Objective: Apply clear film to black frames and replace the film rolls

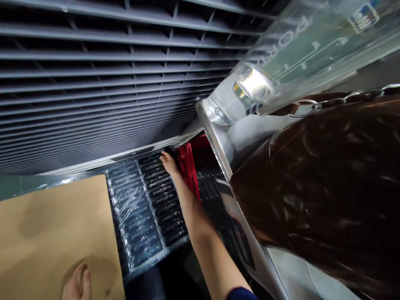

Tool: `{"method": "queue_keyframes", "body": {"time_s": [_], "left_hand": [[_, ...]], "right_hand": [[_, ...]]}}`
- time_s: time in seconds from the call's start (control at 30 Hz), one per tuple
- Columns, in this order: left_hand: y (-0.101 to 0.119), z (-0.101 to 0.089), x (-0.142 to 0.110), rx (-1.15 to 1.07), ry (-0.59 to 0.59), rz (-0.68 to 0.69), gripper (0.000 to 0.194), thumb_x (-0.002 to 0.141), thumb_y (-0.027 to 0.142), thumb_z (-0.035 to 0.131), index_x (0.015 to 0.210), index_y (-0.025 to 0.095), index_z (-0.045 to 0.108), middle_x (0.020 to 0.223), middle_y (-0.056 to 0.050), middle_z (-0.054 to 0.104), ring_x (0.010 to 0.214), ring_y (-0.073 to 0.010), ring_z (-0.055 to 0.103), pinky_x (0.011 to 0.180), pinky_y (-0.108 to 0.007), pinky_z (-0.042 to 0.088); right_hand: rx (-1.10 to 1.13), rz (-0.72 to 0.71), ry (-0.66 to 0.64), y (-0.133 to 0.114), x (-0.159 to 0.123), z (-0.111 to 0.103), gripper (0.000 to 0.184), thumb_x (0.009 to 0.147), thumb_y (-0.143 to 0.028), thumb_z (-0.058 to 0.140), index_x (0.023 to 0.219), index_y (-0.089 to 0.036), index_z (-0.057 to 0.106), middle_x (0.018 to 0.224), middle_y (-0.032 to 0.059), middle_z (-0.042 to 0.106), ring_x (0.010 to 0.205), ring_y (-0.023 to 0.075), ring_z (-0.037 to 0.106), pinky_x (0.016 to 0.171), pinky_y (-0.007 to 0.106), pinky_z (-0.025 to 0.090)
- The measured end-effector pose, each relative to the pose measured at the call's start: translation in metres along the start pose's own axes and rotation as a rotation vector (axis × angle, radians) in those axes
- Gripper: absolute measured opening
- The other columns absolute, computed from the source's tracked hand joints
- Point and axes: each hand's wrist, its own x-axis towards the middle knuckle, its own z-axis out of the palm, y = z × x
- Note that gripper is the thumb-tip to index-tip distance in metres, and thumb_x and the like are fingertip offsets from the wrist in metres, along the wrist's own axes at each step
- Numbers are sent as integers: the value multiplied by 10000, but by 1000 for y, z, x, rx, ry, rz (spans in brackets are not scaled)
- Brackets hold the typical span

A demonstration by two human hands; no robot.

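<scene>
My right hand reaches far forward over the back right part of a black slotted tray. Its finger and thumb tips show slightly apart, with nothing visible between them. Rows of dark, slender pieces lie in the tray's slots, and clear plastic film covers the left column. My left hand rests at the lower edge of the view on a flat brown cardboard sheet, fingers loosely bent and a little apart. The cardboard lies beside the tray's left end.
A dark louvred grille rises behind the tray. Red material sits just right of my right hand. A metal-edged frame borders that side, with clear printed plastic above. A shiny dark brown bag-like item with a chain fills the right.
</scene>
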Motion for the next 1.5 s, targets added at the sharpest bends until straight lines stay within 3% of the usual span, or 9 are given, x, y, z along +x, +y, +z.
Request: {"method": "queue_keyframes", "body": {"time_s": [0.1,0.2,0.4,0.63,0.83,1.0,1.1,1.27,1.5], "left_hand": [[-20,13,-12,80,-28,115,386,640,485,634,929,237,571,1173,-180,566,1274,-465,413,1111,-613,226],[-27,25,-22,124,-39,202,411,672,461,611,1002,222,555,1252,-200,533,1315,-450,379,1123,-576,229],[-32,42,-30,190,-20,275,445,752,423,562,1127,184,548,1404,-237,444,1375,-432,302,1137,-584,165],[-35,46,-31,256,-35,344,471,796,436,527,1209,211,540,1462,-206,414,1384,-393,309,1137,-589,166],[-36,55,-30,385,-23,393,536,865,451,395,1276,127,510,1460,-221,407,1387,-370,312,1136,-559,205],[-34,66,-30,459,-18,445,547,897,433,353,1356,152,451,1485,-171,392,1400,-323,299,1150,-522,208],[-31,73,-30,479,-19,477,554,908,428,338,1375,144,432,1469,-172,414,1400,-318,299,1149,-517,221],[-29,78,-27,496,-17,551,565,923,402,321,1403,111,382,1458,-200,412,1387,-306,326,1150,-491,237],[-22,85,-29,529,-43,664,549,936,338,328,1451,150,300,1449,-189,420,1428,-303,241,1159,-528,207]], "right_hand": [[-188,-70,75,-4,-6,3,322,965,-273,521,1267,-160,522,1211,101,591,1077,231,589,945,457,474],[-367,-142,111,-6,-23,8,433,978,-209,436,1403,-131,401,1397,163,467,1296,264,422,1096,472,305],[-610,-268,-10,1,-48,26,533,947,-309,522,1424,-118,383,1526,111,325,1422,259,225,1177,468,95],[-771,-271,-5,-12,-36,30,481,973,-347,457,1360,-63,451,1445,202,426,1380,301,303,1160,518,88],[-837,-359,-65,-17,-38,29,499,965,-317,479,1406,-101,391,1332,152,561,1314,276,398,1160,502,124],[-893,-384,-88,-24,-35,33,378,946,-297,511,1230,-52,562,1247,196,601,1283,311,423,1165,496,94],[-912,-397,-88,-30,-32,37,370,953,-301,493,1221,-58,571,1336,209,533,1338,313,358,1166,497,82],[-919,-384,-117,-25,-29,46,596,951,-379,504,1450,-101,331,1539,162,271,1433,271,199,1167,482,106],[-906,-320,-158,-11,-30,54,744,921,-489,532,1484,-90,253,1561,166,173,1451,261,150,1179,465,77]]}}
